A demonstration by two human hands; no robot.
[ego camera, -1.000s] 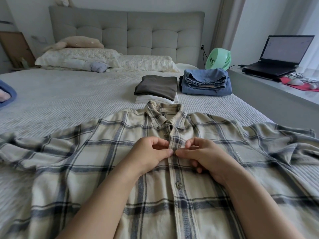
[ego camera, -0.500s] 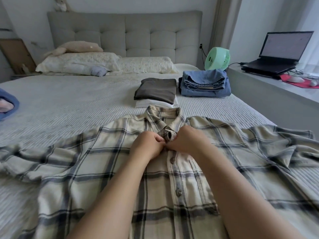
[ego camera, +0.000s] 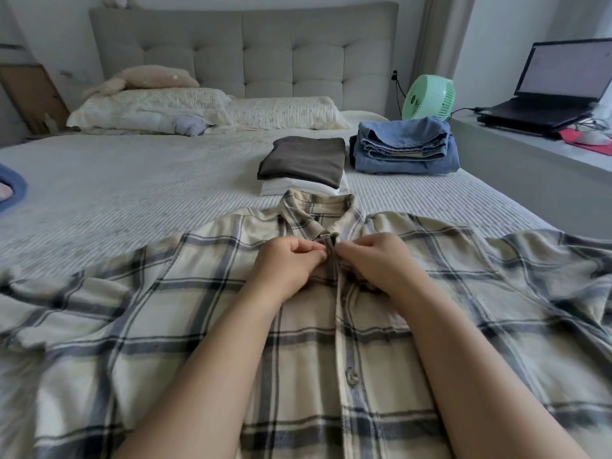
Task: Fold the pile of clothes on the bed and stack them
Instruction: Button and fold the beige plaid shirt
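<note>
Head view: left hand (ego camera: 287, 264) and right hand (ego camera: 377, 260), both grips pinching placket just below collar of plaid shirt (ego camera: 198, 326), spread flat on bed (ego camera: 132, 193). Folded stacks beyond: two; pillows: two.

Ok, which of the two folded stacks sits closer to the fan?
The blue denim stack, right beside the green fan. The other stack, dark brown top over a white one, lies farther left, just beyond the plaid shirt collar.

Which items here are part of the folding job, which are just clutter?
Job: plaid shirt, left hand, right hand, brown stack, denim stack, bed.
Clutter: fan, laptop, pillows.
</note>
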